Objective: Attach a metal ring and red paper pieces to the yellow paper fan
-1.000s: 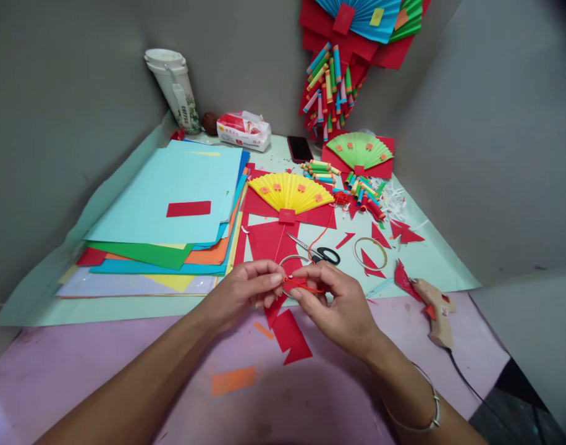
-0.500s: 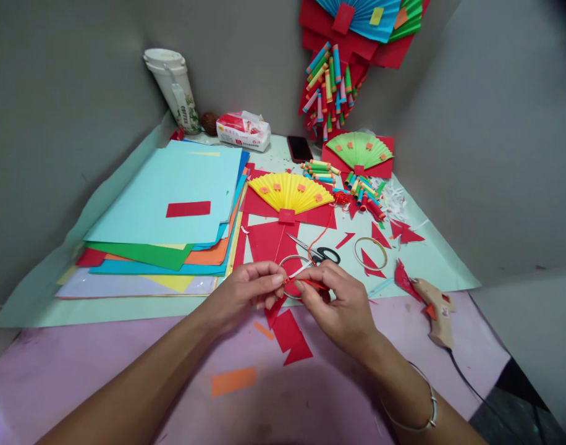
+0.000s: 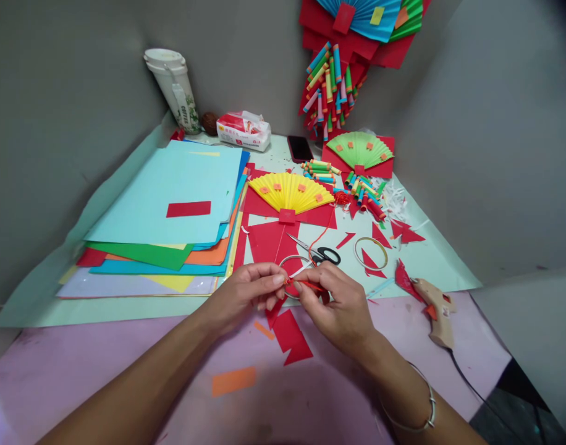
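My left hand [image 3: 259, 284] pinches red cord [image 3: 321, 237] between thumb and fingertips. Close beside it, my right hand [image 3: 336, 300] is closed on the same cord, a short stretch showing between the hands. From there the cord runs up past the scissors to a red tangle [image 3: 342, 198]. Black-handled scissors [image 3: 328, 255] lie just beyond my right hand, blades pointing up and left. A ring-shaped tape roll [image 3: 287, 259] sits partly hidden behind my fingers. Further back, a yellow pleated paper fan [image 3: 290, 191] rests on red paper [image 3: 274, 238].
Left is a stack of coloured paper [image 3: 162, 191]. A glue gun [image 3: 438, 312] lies right, its cable trailing off the table. Behind stand a cup [image 3: 174, 89], tissues [image 3: 243, 131] and a phone [image 3: 300, 149]. A green fan [image 3: 359, 151], paper rolls [image 3: 366, 194] and a second ring [image 3: 371, 254] lie right.
Both hands stay almost in place, fingertips still together on the red cord. My right fingers have shifted very slightly; the things on the table look unmoved.
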`<state>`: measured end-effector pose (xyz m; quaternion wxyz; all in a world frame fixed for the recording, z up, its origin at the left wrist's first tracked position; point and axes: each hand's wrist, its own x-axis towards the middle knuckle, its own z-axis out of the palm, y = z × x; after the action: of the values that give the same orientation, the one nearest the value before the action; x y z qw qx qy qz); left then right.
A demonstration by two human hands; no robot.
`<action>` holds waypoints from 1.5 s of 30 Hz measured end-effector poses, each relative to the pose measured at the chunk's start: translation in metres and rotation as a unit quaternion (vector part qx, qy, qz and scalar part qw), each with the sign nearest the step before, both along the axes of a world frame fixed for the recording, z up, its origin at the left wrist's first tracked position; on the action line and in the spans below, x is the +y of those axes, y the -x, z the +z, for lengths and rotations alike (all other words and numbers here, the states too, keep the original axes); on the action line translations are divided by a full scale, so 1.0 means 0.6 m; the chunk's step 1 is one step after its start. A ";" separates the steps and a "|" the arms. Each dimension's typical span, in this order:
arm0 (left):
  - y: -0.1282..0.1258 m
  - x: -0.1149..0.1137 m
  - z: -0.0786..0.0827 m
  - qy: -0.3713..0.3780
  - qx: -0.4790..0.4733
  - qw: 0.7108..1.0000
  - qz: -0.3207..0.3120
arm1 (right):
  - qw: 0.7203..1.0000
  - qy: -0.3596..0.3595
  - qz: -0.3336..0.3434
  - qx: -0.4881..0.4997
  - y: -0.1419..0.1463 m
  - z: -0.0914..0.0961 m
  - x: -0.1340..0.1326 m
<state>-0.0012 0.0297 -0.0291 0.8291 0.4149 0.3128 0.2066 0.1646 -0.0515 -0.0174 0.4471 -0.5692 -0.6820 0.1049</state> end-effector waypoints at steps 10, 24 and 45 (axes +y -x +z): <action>-0.001 0.000 -0.003 0.008 -0.007 1.000 -0.004 | 0.999 -0.026 0.011 -0.027 -0.002 -0.005 0.001; -0.001 -0.001 -0.010 0.001 -0.002 1.000 -0.008 | 0.997 0.041 0.059 -0.020 -0.006 -0.003 0.000; 0.001 0.004 -0.009 -0.027 0.005 0.999 0.017 | 0.978 0.117 0.090 0.145 -0.013 -0.007 0.003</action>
<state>-0.0016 0.0322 -0.0345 0.8125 0.4328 0.3180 0.2268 0.1723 -0.0498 -0.0218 0.4604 -0.5327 -0.6412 0.3052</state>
